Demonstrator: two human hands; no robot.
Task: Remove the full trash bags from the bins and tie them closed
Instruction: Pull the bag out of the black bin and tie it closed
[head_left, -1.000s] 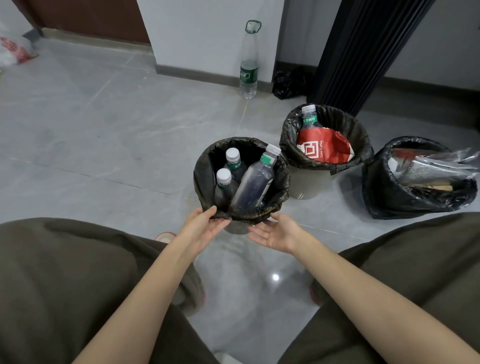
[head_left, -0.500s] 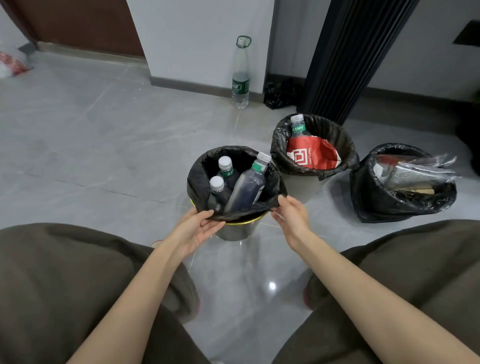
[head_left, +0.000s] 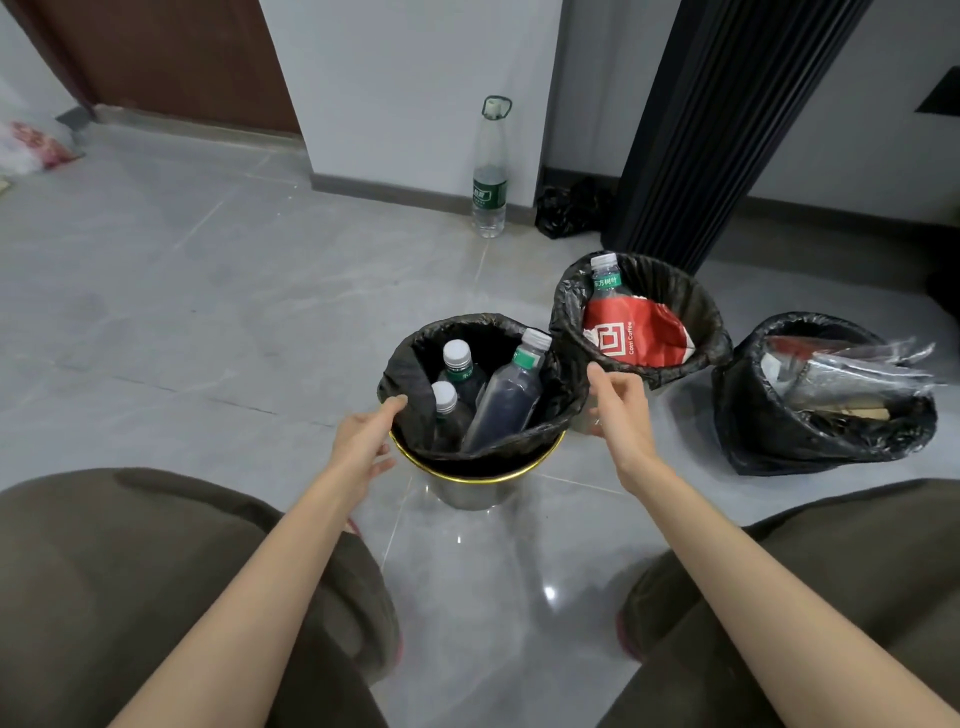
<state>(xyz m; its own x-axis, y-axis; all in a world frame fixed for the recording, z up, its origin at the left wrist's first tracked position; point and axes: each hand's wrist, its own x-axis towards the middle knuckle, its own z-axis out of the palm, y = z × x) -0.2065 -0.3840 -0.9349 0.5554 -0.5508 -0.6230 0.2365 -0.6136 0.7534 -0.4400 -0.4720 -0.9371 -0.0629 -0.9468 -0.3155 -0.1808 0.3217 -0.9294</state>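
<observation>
The nearest bin is metal with a gold rim and stands on the floor between my knees. Its black trash bag holds three plastic bottles. The bag's near edge is off the rim, so the gold band shows. My left hand is at the bag's left edge, thumb touching the folded plastic and fingers loose below. My right hand curls round the bag's right edge. A second lined bin holds a bottle and a red paper bag.
A black bag of rubbish sits on the floor at the right, without a bin. A tall clear bottle stands by the white wall. A dark ribbed column rises behind the bins, with a small black bag at its foot.
Both hands moved from the bag's near edge out to its left and right sides. The near part of the bag has come off the rim, baring the gold band.
</observation>
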